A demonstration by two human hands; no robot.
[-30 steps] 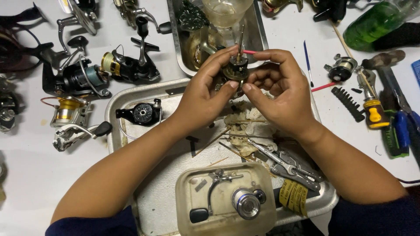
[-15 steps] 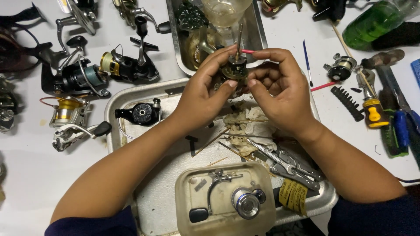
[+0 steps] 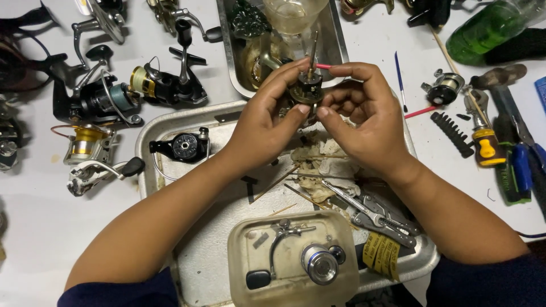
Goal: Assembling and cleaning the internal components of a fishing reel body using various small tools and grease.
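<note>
over a white tabletop [image 3: 34, 250] and dented metal tray [image 3: 199, 250], left hand [image 3: 267, 122] and right hand [image 3: 364, 122] each pinched a small dark round reel part [image 3: 307, 91], steadying it at both sides for close work.

Left hand [image 3: 264, 122] and right hand [image 3: 364, 113] pinch a dark reel part [image 3: 307, 91]; metal tray [image 3: 170, 122] beneath.

Repair workbench, scattered fishing reels [image 3: 165, 85], screwdrivers [image 3: 486, 136], pliers [image 3: 375, 216]

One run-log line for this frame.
left hand: grips small dark reel part | right hand: pinches same part | below: metal tray
</note>
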